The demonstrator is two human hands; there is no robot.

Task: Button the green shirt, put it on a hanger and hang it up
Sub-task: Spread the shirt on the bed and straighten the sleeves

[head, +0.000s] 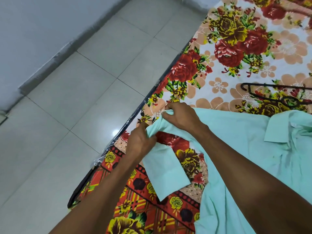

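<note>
The pale green shirt [239,135] lies spread on a flowered bed cover, collar toward the right. One sleeve reaches to the bed's left edge and its cuff [164,173] folds back toward me. My left hand [141,141] grips the sleeve fabric near the cuff. My right hand [181,115] pinches the sleeve's edge just beyond it, fingers curled round the cloth. A dark hanger [270,94] lies on the bed beyond the shirt, to the right, partly cut off by the frame.
The bed cover [228,56] with red and yellow flowers fills the right side. The bed's dark edge [118,141] runs diagonally. Left of it is grey tiled floor [76,98] up to a grey wall [33,27].
</note>
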